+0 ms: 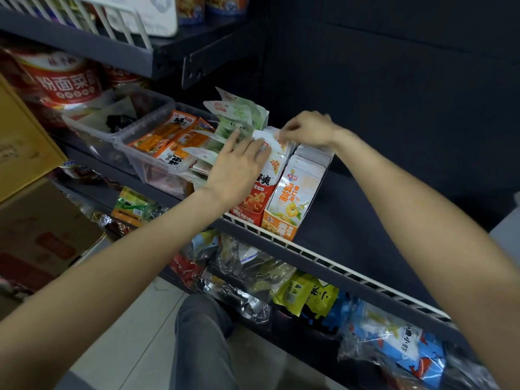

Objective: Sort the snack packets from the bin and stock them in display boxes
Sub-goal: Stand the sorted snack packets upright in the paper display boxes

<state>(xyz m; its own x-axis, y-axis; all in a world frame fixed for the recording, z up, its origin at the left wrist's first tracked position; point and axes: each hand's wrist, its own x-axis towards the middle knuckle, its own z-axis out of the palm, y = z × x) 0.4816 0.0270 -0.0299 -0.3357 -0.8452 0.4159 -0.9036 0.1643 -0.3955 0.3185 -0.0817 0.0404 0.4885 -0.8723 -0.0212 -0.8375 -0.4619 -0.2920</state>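
Two display boxes stand side by side on the middle shelf: a red one (247, 205) and an orange one (284, 218), both packed with upright white snack packets. My left hand (239, 164) lies flat, fingers straight, on the front of the packets (274, 161) in the red box. At the back of that row my right hand (306, 128) pinches the packets' top edges. A clear plastic bin (157, 156) to the left holds orange and white packets (177, 136). Green packets (239, 114) stand behind it.
A second clear bin (112, 119) with a few scraps sits further left. The shelf's white wire front rail (323, 257) runs diagonally to the right. Bagged snacks (309, 294) crowd the lower shelf. Cardboard boxes (42, 220) stand at the left. My knee (202, 333) is below.
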